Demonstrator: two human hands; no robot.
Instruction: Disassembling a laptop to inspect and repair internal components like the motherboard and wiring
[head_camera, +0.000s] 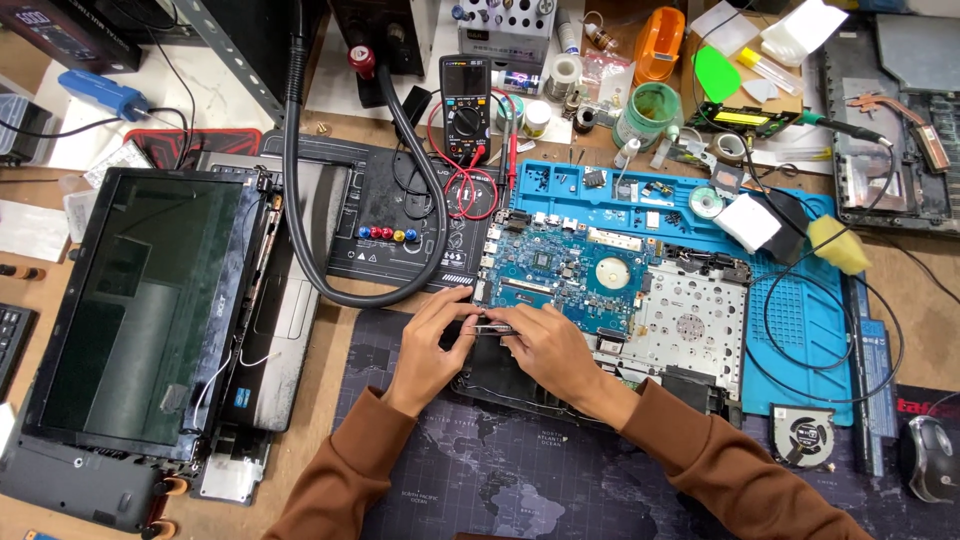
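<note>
Laptop well into teardown — the base (690, 330) lies open on a blue mat (800, 310), its blue board (560, 270) bare and still seated in the shell. The screen half (140, 300) is already off and lies well apart at the left, beside the palmrest (300, 300). A fan (803, 436) is out too, resting at the mat's lower right corner.

Both hands meet at the board's lower left edge. The left hand (432, 340) pinches one end of a thin metal tool (490, 328), likely tweezers; the right hand (540, 345) curls its fingers around the other end, pressing down near the board edge. What the tip touches is too small to tell.

Judgement: disassembly mostly done, the board itself not yet lifted free. A multimeter (465, 105) stands above with its leads coiled, untouched; a mouse (928, 455) sits at far right.
</note>
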